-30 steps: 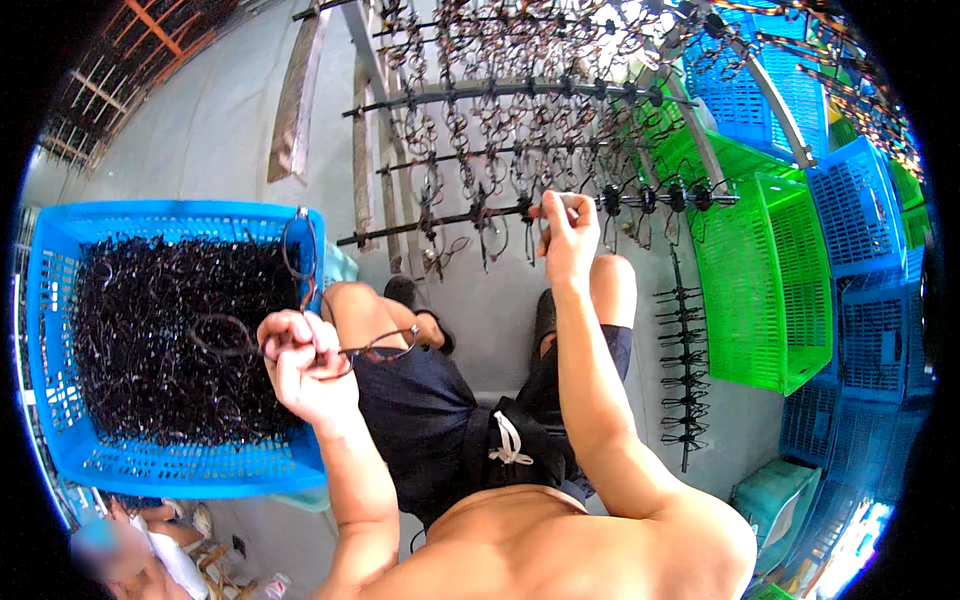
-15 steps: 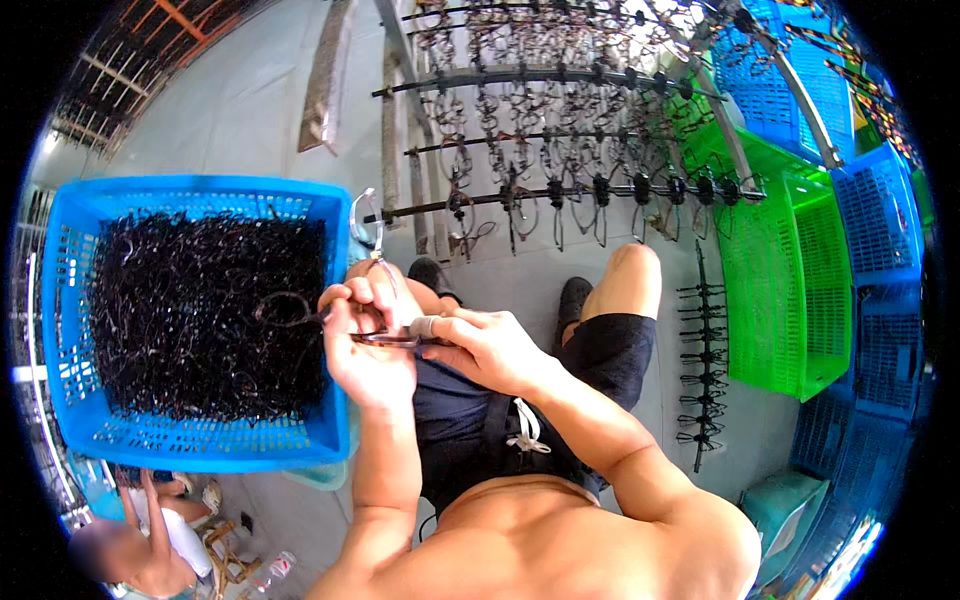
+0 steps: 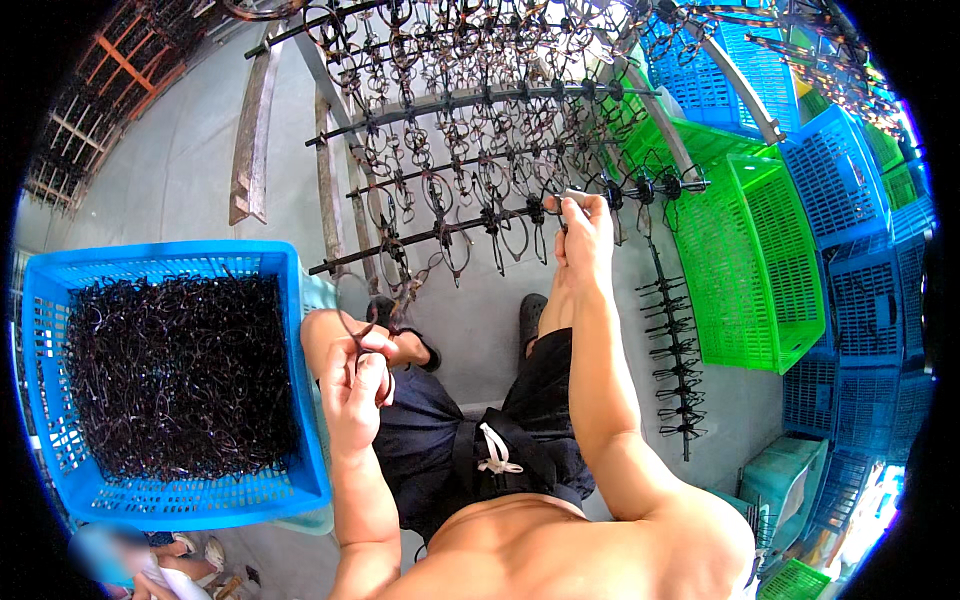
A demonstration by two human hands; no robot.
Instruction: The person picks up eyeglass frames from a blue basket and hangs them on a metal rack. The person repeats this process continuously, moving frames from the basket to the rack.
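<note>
My left hand (image 3: 355,400) is closed around a dark eyeglass frame (image 3: 357,342), its thin rim sticking up above my fingers, beside the blue basket. A heap of dark eyeglass frames (image 3: 185,375) fills that blue basket (image 3: 190,510). Stretched forward, my right hand (image 3: 588,240) pinches at the nearest rod (image 3: 400,242) of a rack. A pale covering wraps one of its fingertips. Whatever lies between those fingers is too small to make out. Eyeglass frames (image 3: 512,232) hang from black clips along the rods.
Tall green crates (image 3: 745,260) and stacked blue crates (image 3: 835,180) line the right side. A black rod with clips (image 3: 680,370) lies on the floor beside my right leg. Wooden posts (image 3: 258,150) support the rack. Another person (image 3: 165,570) sits at the lower left.
My right hand has left my left hand and reached forward to the rack's rod. My left hand still holds an eyeglass frame, now raised upright. The view has shifted.
</note>
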